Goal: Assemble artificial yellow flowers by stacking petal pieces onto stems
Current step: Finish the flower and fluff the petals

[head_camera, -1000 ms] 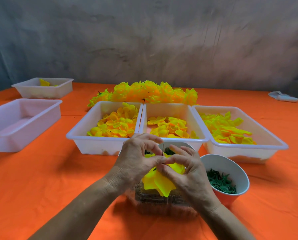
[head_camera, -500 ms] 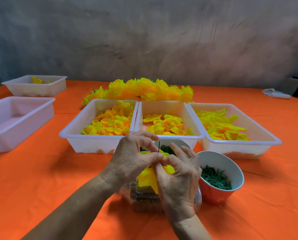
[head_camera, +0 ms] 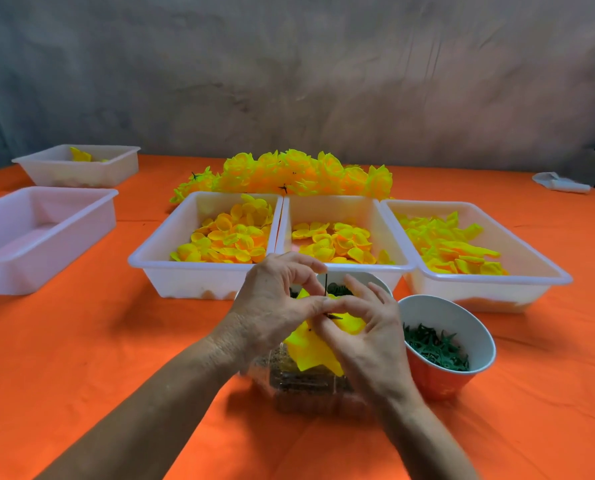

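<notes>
On the orange surface (head_camera: 81, 341), three trays (head_camera: 199, 275) hold loose petals. Both hands have risen slightly; the left hand (head_camera: 271, 306) and right hand (head_camera: 368, 337) keep their fingers pinched on the yellow petal piece (head_camera: 309, 344), now threaded onto the thin stem (head_camera: 325, 289), so this layer looks nearly seated.
</notes>
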`<move>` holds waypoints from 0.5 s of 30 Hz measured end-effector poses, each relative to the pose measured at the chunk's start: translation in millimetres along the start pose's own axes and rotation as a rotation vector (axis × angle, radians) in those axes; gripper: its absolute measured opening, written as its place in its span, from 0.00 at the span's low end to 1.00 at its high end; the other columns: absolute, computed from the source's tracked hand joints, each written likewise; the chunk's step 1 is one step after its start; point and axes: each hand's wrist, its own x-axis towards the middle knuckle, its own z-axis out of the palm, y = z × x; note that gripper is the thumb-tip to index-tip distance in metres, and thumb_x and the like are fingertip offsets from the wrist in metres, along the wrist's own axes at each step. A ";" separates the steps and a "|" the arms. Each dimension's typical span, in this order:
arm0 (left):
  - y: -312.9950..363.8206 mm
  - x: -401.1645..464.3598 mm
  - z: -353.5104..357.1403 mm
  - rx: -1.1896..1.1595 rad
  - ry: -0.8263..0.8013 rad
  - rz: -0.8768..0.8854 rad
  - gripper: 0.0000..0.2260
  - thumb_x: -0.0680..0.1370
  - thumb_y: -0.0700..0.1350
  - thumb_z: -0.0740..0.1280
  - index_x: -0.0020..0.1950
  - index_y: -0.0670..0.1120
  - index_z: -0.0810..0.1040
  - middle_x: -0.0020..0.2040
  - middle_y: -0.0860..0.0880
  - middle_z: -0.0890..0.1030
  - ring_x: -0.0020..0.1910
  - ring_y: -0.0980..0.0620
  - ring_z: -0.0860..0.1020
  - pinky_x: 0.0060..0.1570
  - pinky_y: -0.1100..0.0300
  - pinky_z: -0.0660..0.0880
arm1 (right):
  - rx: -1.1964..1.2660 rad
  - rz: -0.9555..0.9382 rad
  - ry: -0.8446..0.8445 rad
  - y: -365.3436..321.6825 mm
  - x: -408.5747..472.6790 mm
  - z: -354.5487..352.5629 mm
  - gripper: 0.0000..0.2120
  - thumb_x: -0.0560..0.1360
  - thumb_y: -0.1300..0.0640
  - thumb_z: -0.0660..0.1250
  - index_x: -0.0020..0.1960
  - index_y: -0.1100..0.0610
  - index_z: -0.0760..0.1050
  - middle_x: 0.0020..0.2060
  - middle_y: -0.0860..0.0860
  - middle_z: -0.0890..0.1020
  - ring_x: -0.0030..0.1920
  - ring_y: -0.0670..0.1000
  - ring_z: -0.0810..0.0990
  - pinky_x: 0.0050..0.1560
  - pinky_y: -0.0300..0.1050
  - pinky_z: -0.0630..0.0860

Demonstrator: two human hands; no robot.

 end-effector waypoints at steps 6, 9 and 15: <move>-1.0 -1.6 -0.6 0.007 -0.010 -0.003 0.10 0.68 0.43 0.76 0.31 0.54 0.79 0.54 0.59 0.80 0.58 0.62 0.73 0.55 0.66 0.67 | 0.144 0.057 -0.408 -7.2 24.4 -24.9 0.03 0.68 0.56 0.75 0.39 0.48 0.84 0.67 0.47 0.73 0.70 0.44 0.66 0.69 0.56 0.66; -0.3 -0.8 -0.6 -0.009 -0.014 -0.011 0.09 0.68 0.43 0.76 0.32 0.53 0.79 0.54 0.59 0.79 0.58 0.62 0.73 0.59 0.61 0.68 | 0.140 0.026 -0.409 -1.8 27.3 -23.9 0.03 0.65 0.50 0.77 0.36 0.45 0.83 0.66 0.46 0.74 0.70 0.44 0.66 0.69 0.56 0.64; -3.6 1.8 0.8 -0.034 -0.013 -0.020 0.07 0.68 0.42 0.76 0.33 0.49 0.81 0.54 0.57 0.80 0.58 0.60 0.74 0.59 0.59 0.70 | 0.215 0.023 -0.350 10.3 25.5 -17.0 0.05 0.59 0.44 0.74 0.35 0.42 0.83 0.63 0.46 0.77 0.70 0.47 0.65 0.71 0.58 0.60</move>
